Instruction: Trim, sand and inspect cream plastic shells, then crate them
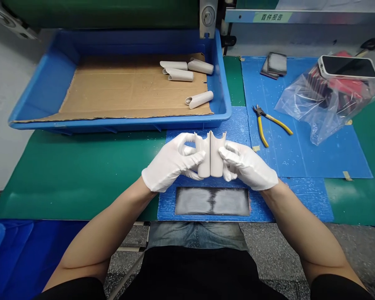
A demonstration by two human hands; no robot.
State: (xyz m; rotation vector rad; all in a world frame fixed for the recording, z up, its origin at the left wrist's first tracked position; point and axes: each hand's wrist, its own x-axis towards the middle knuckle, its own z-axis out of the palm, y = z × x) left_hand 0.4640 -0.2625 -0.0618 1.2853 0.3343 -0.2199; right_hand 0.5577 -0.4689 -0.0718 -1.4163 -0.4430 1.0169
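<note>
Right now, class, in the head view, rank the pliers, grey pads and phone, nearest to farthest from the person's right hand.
Right hand:
1. Yellow-handled pliers, on the blue mat, ahead.
2. Grey pads, farther back.
3. Phone, far right, on a plastic bag.

Yellow-handled pliers (276,123) lie on blue matting (318,158); a phone (347,67) tops a plastic bag (303,109).

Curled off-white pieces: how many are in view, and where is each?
6. On the cardboard in the blue tray: three grouped pieces and one apart. The left hand and right hand hold one piece each, side by side. Others may be hidden.
</note>
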